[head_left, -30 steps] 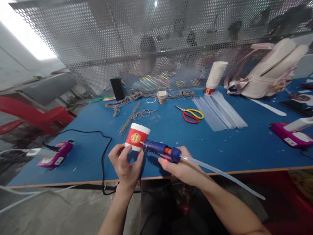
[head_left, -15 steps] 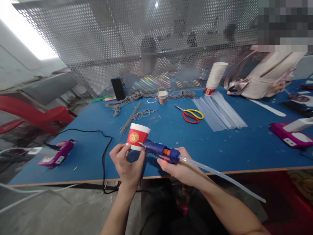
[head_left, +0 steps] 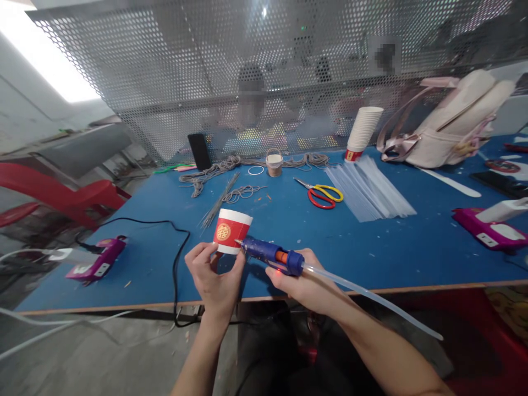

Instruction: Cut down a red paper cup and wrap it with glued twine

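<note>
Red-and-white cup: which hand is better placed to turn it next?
Left, probably: the left hand holds the cup by its lower part. The right hand is taken up by the blue glue gun, whose tip points at the cup's red band.

cup point(head_left: 234, 226): smth ppr | glue gun point(head_left: 264, 251): plstc | panel point(head_left: 165, 66): mtl

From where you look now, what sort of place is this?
Probably a craft workshop: the right hand holds a glue gun, and scissors and grey cord lie on the blue table.
</note>
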Motion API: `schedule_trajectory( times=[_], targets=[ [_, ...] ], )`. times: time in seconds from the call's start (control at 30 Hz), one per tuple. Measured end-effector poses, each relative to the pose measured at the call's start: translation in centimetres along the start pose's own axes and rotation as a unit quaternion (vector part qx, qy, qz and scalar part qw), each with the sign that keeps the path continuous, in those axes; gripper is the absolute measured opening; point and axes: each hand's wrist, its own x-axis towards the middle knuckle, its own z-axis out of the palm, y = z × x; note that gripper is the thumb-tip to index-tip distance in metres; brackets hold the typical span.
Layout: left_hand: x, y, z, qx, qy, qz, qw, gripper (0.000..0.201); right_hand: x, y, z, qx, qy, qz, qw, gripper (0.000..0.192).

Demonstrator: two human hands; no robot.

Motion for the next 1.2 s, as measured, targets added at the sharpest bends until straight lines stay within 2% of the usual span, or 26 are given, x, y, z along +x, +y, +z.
schedule_trajectory(
  times=[0.13, 0.27, 0.33, 0.43, 0.53, 0.63, 0.73, 0.87, 1.0, 1.1, 1.2],
  targets=[
    [0.2, 0.4, 0.0, -0.041, 0.014, -0.077, 0.996, 0.049, 0.1, 0.3, 0.0, -0.002, -0.008, 0.0, 1.0, 0.03],
    [0.7, 1.1, 0.2, -0.139, 0.028, -0.185, 0.973, 0.049, 0.1, 0.4, -0.1, 0.006, -0.009, 0.014, 1.0, 0.031],
    [0.9, 1.6, 0.2, -0.189, 0.033, -0.259, 0.947, 0.05, 0.2, 0.2, -0.3, 0.011, -0.014, 0.026, 1.0, 0.031],
    [1.3, 2.0, 0.2, -0.273, 0.037, -0.374, 0.886, 0.05, 0.3, 0.0, -0.6, 0.01, -0.024, 0.059, 0.998, 0.03],
    [1.7, 2.0, -0.1, -0.323, 0.021, -0.433, 0.841, 0.045, 0.5, 0.6, -0.9, 0.012, -0.047, 0.095, 0.994, 0.033],
    [2.0, 1.6, -0.3, -0.349, 0.0, -0.469, 0.812, 0.043, 0.6, 1.6, -1.2, 0.022, -0.078, 0.078, 0.994, 0.035],
    [2.2, 1.4, -0.7, -0.367, 0.005, -0.488, 0.792, 0.043, 0.8, 1.8, -1.9, 0.023, -0.071, 0.05, 0.996, 0.035],
    [2.5, 1.3, -1.5, -0.379, 0.026, -0.494, 0.782, 0.043, 1.4, 0.2, -3.1, -0.005, -0.046, 0.021, 0.999, 0.032],
    [2.8, 1.2, -3.3, -0.382, 0.057, -0.485, 0.784, 0.045, 3.7, -2.2, -4.1, -0.113, -0.013, -0.041, 0.993, 0.027],
    [2.9, 1.2, -4.9, -0.386, 0.076, -0.471, 0.79, 0.042, 7.0, -3.6, -3.8, -0.237, 0.003, -0.165, 0.957, 0.024],
    [2.5, 1.3, -6.5, -0.386, 0.092, -0.464, 0.792, 0.041, 11.0, -4.9, -2.2, -0.374, 0.013, -0.244, 0.895, 0.016]
  ],
)
